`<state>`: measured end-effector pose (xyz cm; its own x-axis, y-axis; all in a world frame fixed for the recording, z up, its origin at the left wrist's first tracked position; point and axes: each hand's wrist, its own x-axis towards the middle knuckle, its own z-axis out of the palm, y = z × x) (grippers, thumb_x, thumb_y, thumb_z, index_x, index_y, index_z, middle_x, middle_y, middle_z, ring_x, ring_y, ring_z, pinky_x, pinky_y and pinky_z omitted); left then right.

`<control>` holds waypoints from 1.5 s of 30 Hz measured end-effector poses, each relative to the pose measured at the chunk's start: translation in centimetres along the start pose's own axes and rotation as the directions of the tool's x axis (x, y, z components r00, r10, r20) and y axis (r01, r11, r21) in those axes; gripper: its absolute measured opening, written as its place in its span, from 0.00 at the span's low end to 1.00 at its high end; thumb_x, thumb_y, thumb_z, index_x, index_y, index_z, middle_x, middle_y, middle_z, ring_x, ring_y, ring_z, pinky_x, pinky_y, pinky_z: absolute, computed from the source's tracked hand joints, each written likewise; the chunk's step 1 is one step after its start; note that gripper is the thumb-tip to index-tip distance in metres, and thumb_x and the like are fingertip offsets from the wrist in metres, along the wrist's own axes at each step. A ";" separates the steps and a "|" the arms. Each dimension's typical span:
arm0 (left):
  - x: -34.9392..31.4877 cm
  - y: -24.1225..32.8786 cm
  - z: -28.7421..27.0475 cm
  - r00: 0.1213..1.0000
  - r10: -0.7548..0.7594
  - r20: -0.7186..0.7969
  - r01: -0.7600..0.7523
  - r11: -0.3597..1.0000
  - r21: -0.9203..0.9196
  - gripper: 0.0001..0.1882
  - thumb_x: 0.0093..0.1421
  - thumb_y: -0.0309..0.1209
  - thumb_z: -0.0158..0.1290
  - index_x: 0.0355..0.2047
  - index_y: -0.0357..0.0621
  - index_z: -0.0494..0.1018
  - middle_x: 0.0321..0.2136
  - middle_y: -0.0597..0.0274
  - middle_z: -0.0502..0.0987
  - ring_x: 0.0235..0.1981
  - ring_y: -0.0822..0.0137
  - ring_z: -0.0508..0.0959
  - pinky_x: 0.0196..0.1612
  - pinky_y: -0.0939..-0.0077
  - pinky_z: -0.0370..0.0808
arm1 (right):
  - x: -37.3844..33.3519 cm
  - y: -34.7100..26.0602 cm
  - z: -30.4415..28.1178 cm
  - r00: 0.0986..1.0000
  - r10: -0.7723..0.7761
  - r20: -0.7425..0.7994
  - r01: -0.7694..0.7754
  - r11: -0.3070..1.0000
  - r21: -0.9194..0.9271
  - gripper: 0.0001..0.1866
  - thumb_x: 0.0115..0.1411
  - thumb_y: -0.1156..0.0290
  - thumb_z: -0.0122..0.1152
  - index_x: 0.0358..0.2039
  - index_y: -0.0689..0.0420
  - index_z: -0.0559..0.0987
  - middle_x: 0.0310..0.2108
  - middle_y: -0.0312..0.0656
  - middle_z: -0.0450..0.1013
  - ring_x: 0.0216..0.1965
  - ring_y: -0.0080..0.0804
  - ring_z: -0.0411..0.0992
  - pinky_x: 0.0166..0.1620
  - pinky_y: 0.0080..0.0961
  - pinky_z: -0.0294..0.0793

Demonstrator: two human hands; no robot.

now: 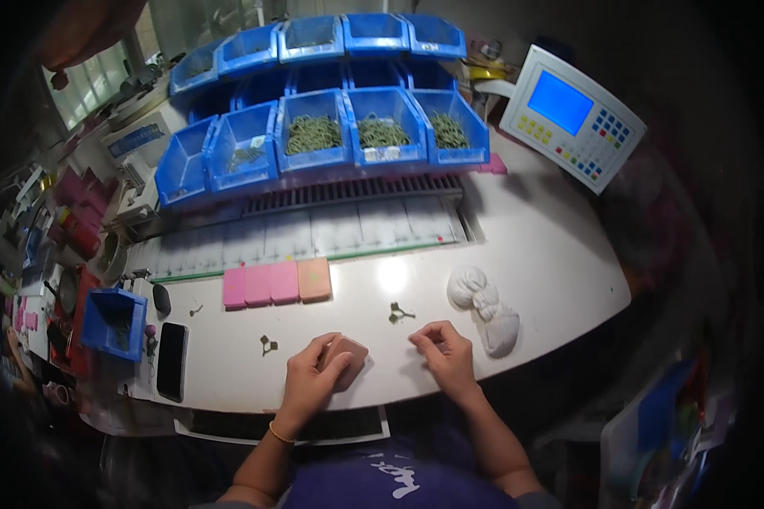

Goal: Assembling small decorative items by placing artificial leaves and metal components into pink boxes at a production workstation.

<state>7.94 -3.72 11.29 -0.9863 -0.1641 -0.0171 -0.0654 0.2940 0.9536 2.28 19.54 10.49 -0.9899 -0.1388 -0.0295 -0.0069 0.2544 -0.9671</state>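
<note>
My left hand (311, 379) grips a brownish-pink block (348, 360) near the front edge of the white table. To its right, my right hand (447, 360) is raised a little, thumb and fingertips drawn together; whatever they may hold is too small to make out. Beyond the hands lies a small dark green branched piece (401, 313). A similar green piece (268, 344) rests left of the block, and a thinner one (196, 310) is farther left. A knotted white cloth bundle (486, 312) sits to the right of my right hand.
Pink blocks (272, 283) and an orange block (315, 280) stand in a row behind the hands. Tiered blue bins (314, 161), several with green pieces, rise at the back. A keypad console (573, 117) is at right; a phone (172, 361) and blue box (113, 319) at left.
</note>
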 end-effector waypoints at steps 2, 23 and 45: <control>0.0 0.7 0.2 0.997 -0.071 -0.035 0.073 0.995 0.063 0.22 0.57 0.34 0.62 0.50 0.38 0.74 0.40 0.49 0.80 0.38 0.61 0.79 0.43 0.71 0.76 | 1.6 0.7 -0.4 0.976 -0.214 -0.034 0.202 0.957 -0.206 0.09 0.58 0.74 0.66 0.38 0.60 0.78 0.28 0.42 0.76 0.28 0.31 0.73 0.32 0.27 0.73; 20.9 -5.6 -11.1 0.787 0.226 -0.575 0.331 0.632 0.701 0.22 0.55 0.42 0.60 0.44 0.40 0.74 0.41 0.41 0.76 0.44 0.37 0.72 0.53 0.52 0.69 | 3.9 2.9 1.0 0.958 -0.211 -0.197 0.199 0.977 -0.080 0.06 0.64 0.74 0.57 0.38 0.63 0.74 0.32 0.41 0.75 0.34 0.26 0.73 0.40 0.23 0.72; -0.4 3.2 3.3 0.893 -0.266 0.362 0.408 0.820 -0.402 0.11 0.64 0.35 0.58 0.36 0.38 0.82 0.23 0.74 0.70 0.24 0.82 0.62 0.27 0.85 0.57 | -3.8 0.2 0.7 0.982 -0.128 0.141 0.093 0.968 0.234 0.19 0.61 0.71 0.66 0.51 0.62 0.74 0.41 0.43 0.77 0.39 0.25 0.75 0.41 0.21 0.75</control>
<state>7.62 0.44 13.33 -0.9184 0.1163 -0.3782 -0.3948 -0.2047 0.8957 6.16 19.42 10.25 -0.9509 -0.3036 0.0596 -0.0655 0.0093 -0.9978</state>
